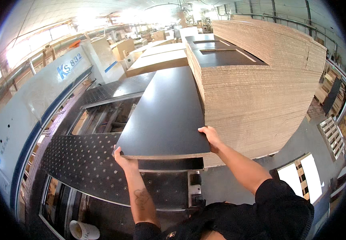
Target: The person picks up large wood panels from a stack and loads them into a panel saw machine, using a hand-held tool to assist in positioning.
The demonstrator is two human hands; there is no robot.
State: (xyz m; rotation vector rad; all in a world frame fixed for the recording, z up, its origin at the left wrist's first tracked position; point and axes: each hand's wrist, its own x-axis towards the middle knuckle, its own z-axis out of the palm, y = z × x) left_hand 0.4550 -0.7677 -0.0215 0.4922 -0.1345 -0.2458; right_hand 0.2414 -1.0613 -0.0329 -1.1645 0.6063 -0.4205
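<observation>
A long dark-faced particleboard panel stretches away from me, its raw tan edge toward my body. My left hand grips its near left corner, thumb on top and fingers underneath. At the near right corner my right hand holds the long side, with the thumb over the upper face. Below the panel lies the black machine table, dotted with small round studs. The panel's right side runs close along a tall stack of particleboard sheets; whether they touch I cannot tell.
A pale machine beam spans the left side. Between the table sections are open gaps with rails. A white bucket stands at the lower left. Pallets and white boards lie on the floor at right. Light panels are stacked beyond.
</observation>
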